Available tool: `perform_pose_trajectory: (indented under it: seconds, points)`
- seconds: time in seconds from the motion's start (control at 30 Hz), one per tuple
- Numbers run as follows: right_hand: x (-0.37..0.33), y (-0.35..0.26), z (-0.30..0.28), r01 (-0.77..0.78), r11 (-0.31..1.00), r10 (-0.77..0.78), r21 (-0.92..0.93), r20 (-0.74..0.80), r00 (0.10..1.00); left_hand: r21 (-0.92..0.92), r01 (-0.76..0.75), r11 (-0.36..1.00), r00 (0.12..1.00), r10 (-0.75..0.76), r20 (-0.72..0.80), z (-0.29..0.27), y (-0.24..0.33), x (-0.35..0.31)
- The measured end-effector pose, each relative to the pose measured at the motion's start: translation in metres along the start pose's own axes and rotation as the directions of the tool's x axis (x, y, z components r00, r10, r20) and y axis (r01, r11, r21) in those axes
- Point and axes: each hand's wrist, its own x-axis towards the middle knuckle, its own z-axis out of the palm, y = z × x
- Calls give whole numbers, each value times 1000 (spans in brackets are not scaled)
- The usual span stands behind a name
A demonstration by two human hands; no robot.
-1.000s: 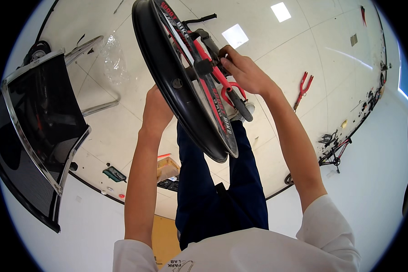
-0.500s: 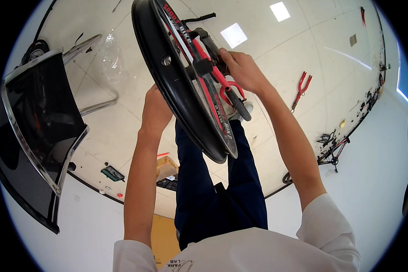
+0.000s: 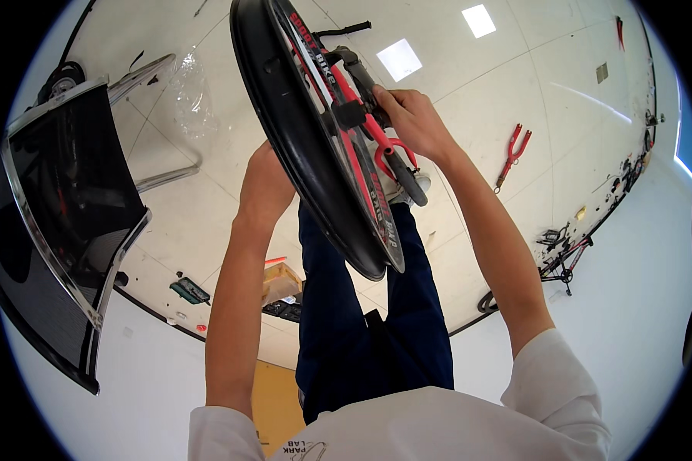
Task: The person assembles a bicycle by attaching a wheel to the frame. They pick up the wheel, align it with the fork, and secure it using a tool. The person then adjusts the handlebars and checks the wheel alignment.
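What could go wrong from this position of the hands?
The black wheel rim might pinch the left hand, whose fingers are hidden behind it. The right hand could scrape on the parts close beside the red bicycle frame. Also, someone could trip over the loose red fork on the floor.

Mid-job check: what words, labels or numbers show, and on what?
Wording not copied out; here is where it stands.
Black wheel: red and white lettering along its side.
White T-shirt: small black print, upside down.
Bicycle frame by the right wall: any marking is too small to read.
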Motion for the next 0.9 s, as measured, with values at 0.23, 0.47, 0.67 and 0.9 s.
perform_pose_trajectory:
  seconds: [0.23,0.47,0.67,0.9]
  points:
    - [-9,8,-1,397,918,-397,-18,0,918,-23,143,989,986,-140,85,-13,5,-2]
    - [-10,16,27,333,934,-352,-129,-182,918,20,104,994,992,-105,63,-6,-1,-8]
    - [-9,1,20,102,994,-105,-26,-128,986,67,15,998,1000,-16,17,-4,-6,-10]
    - [-19,7,13,277,954,-271,113,-66,960,-184,85,979,996,-90,-17,19,-31,-17]
